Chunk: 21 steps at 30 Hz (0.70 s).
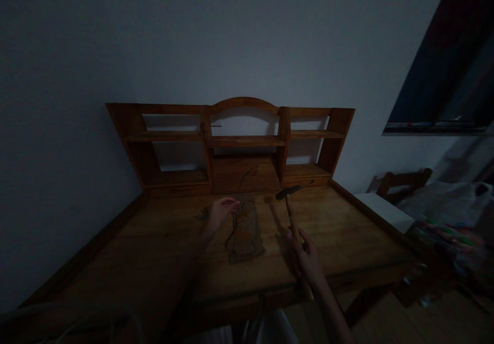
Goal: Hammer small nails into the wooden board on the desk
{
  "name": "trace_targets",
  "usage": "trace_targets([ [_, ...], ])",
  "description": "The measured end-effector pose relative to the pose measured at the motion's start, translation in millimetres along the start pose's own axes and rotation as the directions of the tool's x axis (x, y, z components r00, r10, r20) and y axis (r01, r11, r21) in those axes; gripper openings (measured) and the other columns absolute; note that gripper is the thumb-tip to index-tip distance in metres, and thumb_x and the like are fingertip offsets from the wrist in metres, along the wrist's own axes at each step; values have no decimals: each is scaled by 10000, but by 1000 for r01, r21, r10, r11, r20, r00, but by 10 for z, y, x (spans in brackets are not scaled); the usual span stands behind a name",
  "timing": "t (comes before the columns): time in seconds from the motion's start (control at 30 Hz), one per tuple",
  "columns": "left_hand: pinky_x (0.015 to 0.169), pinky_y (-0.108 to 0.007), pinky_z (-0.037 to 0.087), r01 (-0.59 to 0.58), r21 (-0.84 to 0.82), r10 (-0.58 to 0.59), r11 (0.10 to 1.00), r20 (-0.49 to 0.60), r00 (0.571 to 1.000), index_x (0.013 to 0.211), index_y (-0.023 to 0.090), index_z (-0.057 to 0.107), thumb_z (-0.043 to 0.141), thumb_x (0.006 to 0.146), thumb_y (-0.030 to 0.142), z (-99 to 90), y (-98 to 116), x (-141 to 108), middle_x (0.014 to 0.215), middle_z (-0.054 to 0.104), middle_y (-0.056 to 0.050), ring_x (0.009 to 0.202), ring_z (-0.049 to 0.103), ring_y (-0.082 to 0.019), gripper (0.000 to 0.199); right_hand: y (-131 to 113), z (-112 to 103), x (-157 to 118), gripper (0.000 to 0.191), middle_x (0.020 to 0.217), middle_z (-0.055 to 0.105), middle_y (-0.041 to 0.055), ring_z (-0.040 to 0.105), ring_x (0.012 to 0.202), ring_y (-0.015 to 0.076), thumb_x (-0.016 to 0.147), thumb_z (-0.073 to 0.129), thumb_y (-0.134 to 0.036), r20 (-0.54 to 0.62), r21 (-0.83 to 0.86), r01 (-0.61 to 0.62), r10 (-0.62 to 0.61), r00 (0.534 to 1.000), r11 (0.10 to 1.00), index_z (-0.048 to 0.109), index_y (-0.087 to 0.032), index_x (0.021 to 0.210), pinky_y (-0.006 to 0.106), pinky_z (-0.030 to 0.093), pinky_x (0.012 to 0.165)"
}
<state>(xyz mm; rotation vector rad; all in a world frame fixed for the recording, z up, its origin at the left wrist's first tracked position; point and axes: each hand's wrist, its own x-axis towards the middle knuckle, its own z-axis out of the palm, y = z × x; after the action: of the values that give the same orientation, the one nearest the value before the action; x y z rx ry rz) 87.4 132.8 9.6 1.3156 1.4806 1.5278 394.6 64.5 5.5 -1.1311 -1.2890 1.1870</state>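
The fingers of the right hand [307, 259] are wrapped around the wooden handle of a hammer [292, 219], below and right of the middle of the frame. They grip it partway down, with the handle's end poking out below the hand; that probably balances the weight and allows short, controlled taps. The head is uppermost, clear of the slab, perhaps so that it can swing freely.

The fingertips of the left hand [221, 212] are drawn together over the top left edge of a rough, brownish slab [246, 233] (it could be bark or stone; the dim light hides which). Whether they pinch something small or merely touch the slab, I cannot tell. Such a bent, close posture would suit steadying a small thing.

The slab lies flat just below the middle of the frame, between the hands, likely because both reach it easily there and the desk [339, 225] backs it firmly. Small dark pieces [201, 213] lie left of the left hand, seemingly within its reach.

Farther out, a wooden shelf [245, 141] stands along the desk's back against the wall [243, 40], and a chair [405, 179] shows at the right of the frame.
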Motion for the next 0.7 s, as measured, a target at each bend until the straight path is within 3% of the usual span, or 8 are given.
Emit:
trace_targets([
  [0.27, 711, -339, 565, 32, -59, -23, 998, 161, 987, 790, 141, 649, 763, 599, 432, 53, -134, -72, 778, 724, -87, 743, 691, -218, 366, 39, 6, 31, 606, 432, 439, -64, 367, 324, 93, 746, 609, -592, -16, -26, 14, -14, 1000, 1000, 595, -153, 1164, 183, 254, 297],
  [0.5, 676, -307, 542, -102, 162, 79, 981, 143, 987, 734, 168, 662, 712, 655, 393, 146, -94, -119, 736, 712, -55, 696, 673, -195, 244, 70, 7, 48, 605, 418, 438, -65, 350, 302, 90, 757, 611, -584, -1, -31, 10, -10, 1000, 999, 591, -144, 1172, 185, 258, 283],
  [0.7, 669, -288, 531, -141, 182, 110, 973, 169, 979, 740, 176, 674, 684, 693, 378, 155, -137, -129, 747, 708, -45, 705, 665, -187, 207, 105, 25, 53, 477, 390, 347, -108, 284, 259, 69, 840, 568, -514, 52, -14, 13, -13, 999, 1000, 560, -182, 1183, 154, 225, 250],
])
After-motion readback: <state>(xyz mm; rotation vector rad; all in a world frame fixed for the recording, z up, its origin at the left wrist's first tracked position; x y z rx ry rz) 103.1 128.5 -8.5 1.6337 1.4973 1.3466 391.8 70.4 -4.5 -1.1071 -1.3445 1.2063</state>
